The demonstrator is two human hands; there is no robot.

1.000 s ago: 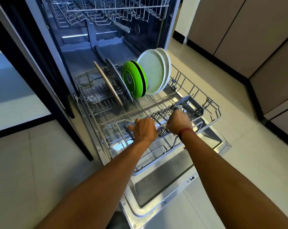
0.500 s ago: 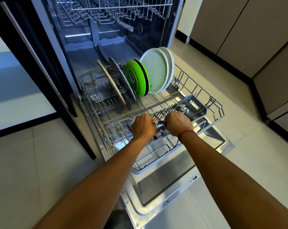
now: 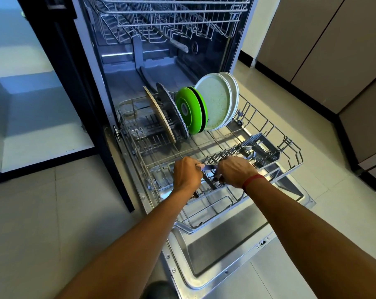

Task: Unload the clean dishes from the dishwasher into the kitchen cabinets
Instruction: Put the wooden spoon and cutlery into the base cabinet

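Clearly both hands are at the cutlery basket (image 3: 262,147), which lies in the near part of the lower rack (image 3: 215,141), its long axis running from near left to far right. The left hand (image 3: 188,173) pinches a shiny piece of cutlery (image 3: 209,167) that points right, towards the right hand (image 3: 236,172) just beside it. The right hand curls down into the basket; what it grips is hidden, I cannot tell. More forks (image 3: 245,147) stand further right, nearer to the right hand.
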